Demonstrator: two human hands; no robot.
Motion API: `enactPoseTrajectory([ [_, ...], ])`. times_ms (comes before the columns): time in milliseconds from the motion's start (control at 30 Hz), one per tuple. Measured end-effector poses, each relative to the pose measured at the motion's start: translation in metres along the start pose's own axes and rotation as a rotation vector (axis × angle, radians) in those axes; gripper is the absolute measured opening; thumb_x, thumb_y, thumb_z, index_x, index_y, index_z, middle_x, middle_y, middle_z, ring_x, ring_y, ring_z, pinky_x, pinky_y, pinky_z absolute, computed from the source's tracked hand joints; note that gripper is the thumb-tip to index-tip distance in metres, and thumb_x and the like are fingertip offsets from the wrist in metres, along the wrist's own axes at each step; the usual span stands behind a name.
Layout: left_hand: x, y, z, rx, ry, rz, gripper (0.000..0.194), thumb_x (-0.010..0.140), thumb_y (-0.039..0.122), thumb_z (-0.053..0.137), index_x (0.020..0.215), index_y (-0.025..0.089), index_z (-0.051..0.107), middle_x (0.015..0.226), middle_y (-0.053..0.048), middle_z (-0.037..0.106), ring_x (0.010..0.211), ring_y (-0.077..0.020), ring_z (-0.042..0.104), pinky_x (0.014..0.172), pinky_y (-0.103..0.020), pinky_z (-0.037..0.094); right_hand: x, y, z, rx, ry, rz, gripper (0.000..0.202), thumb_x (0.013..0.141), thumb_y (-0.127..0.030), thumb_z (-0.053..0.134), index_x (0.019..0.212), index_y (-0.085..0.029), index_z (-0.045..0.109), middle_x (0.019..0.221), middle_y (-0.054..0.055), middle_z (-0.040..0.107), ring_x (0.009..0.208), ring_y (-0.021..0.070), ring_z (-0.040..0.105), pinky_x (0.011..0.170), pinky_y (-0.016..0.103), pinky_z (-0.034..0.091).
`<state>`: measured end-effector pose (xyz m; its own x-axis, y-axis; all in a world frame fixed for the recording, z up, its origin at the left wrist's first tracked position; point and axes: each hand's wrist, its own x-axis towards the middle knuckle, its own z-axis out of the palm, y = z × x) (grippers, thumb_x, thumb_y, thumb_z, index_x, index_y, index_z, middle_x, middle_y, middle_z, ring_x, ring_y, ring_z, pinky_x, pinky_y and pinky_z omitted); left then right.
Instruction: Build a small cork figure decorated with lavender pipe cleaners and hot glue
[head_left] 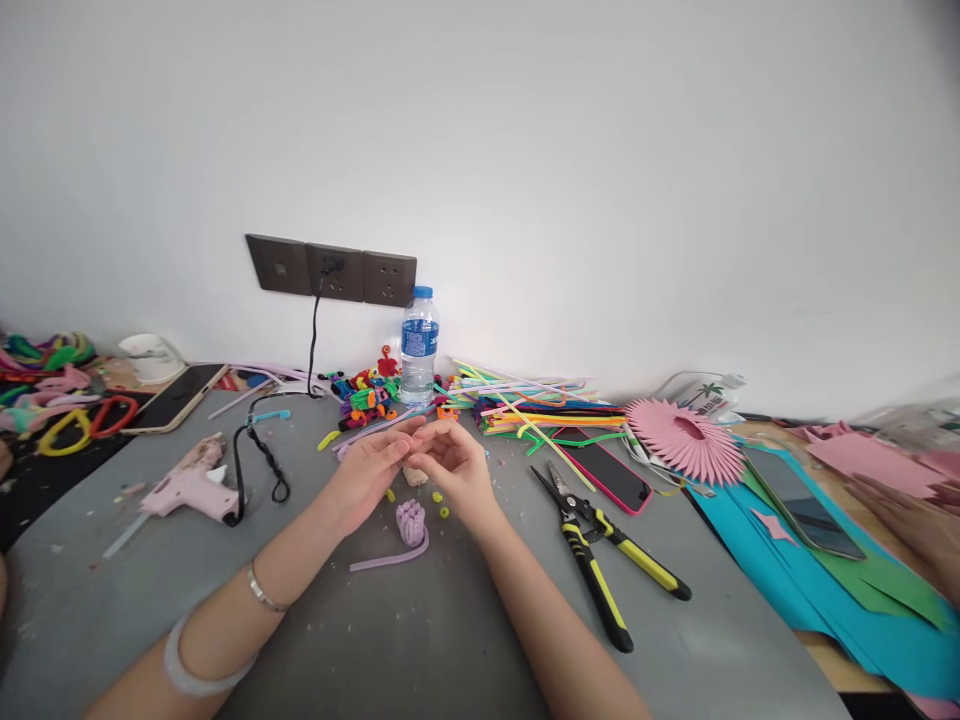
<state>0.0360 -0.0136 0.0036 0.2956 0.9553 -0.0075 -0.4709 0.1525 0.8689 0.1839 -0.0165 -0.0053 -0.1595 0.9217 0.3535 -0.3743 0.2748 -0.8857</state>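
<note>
My left hand (372, 478) and my right hand (459, 468) meet at the fingertips above the middle of the grey table. Both are closed in a pinch, and whatever lies between the fingers is hidden. A purple pipe cleaner bundle (411, 522), looped into a knob with a bent tail, lies just below them. Small yellow-green bits (443, 511) sit near my right hand. A beige lump (415, 477) shows behind and between the hands. Purple pipe cleaner strands (386, 428) lie beyond my left fingers.
Right of my hands rest yellow-black pliers (592, 545) and a pink-edged phone (609, 474). A pink glue gun (193, 482) with a black cord lies left. Behind stand a water bottle (419, 350) and a pipe cleaner pile (547, 405). Another person's hand (911, 525) is far right.
</note>
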Motion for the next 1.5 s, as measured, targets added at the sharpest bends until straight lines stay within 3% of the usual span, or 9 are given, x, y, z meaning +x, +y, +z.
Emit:
enactPoseTrajectory([
  [167, -0.0006, 0.0004, 0.0031, -0.038, -0.007, -0.052, 0.025, 0.073, 0.040, 0.082, 0.081, 0.016, 0.077, 0.123, -0.010, 0.067, 0.115, -0.0262, 0.057, 0.092, -0.033, 0.047, 0.0007, 0.0008, 0.0005, -0.025, -0.017, 0.026, 0.028, 0.073, -0.036, 0.082, 0.091, -0.022, 0.066, 0.083, 0.001, 0.066, 0.076, 0.0157, 0.064, 0.070, 0.029, 0.055],
  [300, -0.0003, 0.0015, 0.0035, -0.079, -0.030, -0.053, 0.028, 0.067, 0.041, 0.086, 0.071, 0.017, 0.073, 0.107, -0.008, 0.072, 0.105, -0.0240, 0.060, 0.084, -0.031, 0.048, -0.0002, -0.0004, 0.0023, -0.064, -0.054, 0.020, 0.029, 0.074, -0.037, 0.081, 0.094, -0.023, 0.067, 0.086, 0.002, 0.067, 0.077, 0.0159, 0.064, 0.072, 0.030, 0.054],
  [500, 0.0005, 0.0021, 0.0007, -0.015, -0.001, -0.029, 0.032, 0.065, 0.045, 0.087, 0.069, 0.015, 0.075, 0.126, -0.013, 0.067, 0.127, -0.0331, 0.050, 0.094, -0.035, 0.045, -0.0007, -0.0025, 0.0021, -0.122, -0.066, -0.002, 0.026, 0.075, -0.038, 0.080, 0.094, -0.023, 0.068, 0.088, 0.002, 0.067, 0.074, 0.0158, 0.063, 0.070, 0.030, 0.053],
  [667, 0.0004, 0.0022, 0.0000, 0.022, -0.027, -0.005, 0.032, 0.065, 0.048, 0.085, 0.066, 0.017, 0.076, 0.131, -0.013, 0.066, 0.134, -0.0344, 0.045, 0.098, -0.036, 0.045, -0.0001, -0.0034, 0.0011, -0.138, -0.046, -0.028, 0.026, 0.076, -0.040, 0.079, 0.094, -0.023, 0.070, 0.089, 0.003, 0.068, 0.076, 0.0165, 0.063, 0.074, 0.031, 0.054],
  [867, 0.0023, 0.0009, -0.0012, 0.035, 0.036, -0.013, 0.040, 0.057, 0.052, 0.089, 0.075, 0.018, 0.080, 0.131, -0.014, 0.066, 0.125, -0.0354, 0.053, 0.092, -0.038, 0.049, -0.0008, -0.0031, 0.0013, -0.131, -0.068, -0.028, 0.027, 0.076, -0.038, 0.080, 0.097, -0.023, 0.072, 0.087, 0.003, 0.067, 0.078, 0.0165, 0.063, 0.074, 0.031, 0.054],
  [1000, 0.0027, 0.0000, -0.0024, 0.028, 0.057, -0.006, 0.040, 0.060, 0.053, 0.087, 0.077, 0.017, 0.080, 0.127, -0.014, 0.068, 0.113, -0.0316, 0.061, 0.086, -0.037, 0.051, -0.0008, -0.0038, 0.0024, -0.125, -0.074, -0.032, 0.024, 0.075, -0.037, 0.080, 0.094, -0.024, 0.073, 0.088, 0.003, 0.068, 0.077, 0.0166, 0.064, 0.071, 0.030, 0.054],
  [1300, 0.0022, -0.0005, -0.0022, 0.061, 0.053, 0.018, 0.031, 0.067, 0.046, 0.085, 0.073, 0.016, 0.081, 0.121, -0.016, 0.072, 0.103, -0.0290, 0.066, 0.085, -0.037, 0.051, -0.0011, 0.0013, -0.0001, -0.141, 0.063, 0.041, 0.019, 0.076, -0.039, 0.078, 0.084, -0.022, 0.074, 0.080, 0.003, 0.072, 0.068, 0.0186, 0.068, 0.068, 0.033, 0.057],
  [1500, 0.0011, 0.0016, 0.0004, 0.101, 0.058, 0.053, 0.030, 0.072, 0.043, 0.081, 0.084, 0.015, 0.082, 0.118, -0.016, 0.073, 0.117, -0.0310, 0.061, 0.094, -0.039, 0.048, 0.0014, 0.0000, -0.0031, -0.212, 0.162, -0.128, 0.007, 0.080, -0.029, 0.075, 0.081, -0.023, 0.074, 0.086, 0.004, 0.067, 0.080, 0.0188, 0.064, 0.067, 0.030, 0.053],
])
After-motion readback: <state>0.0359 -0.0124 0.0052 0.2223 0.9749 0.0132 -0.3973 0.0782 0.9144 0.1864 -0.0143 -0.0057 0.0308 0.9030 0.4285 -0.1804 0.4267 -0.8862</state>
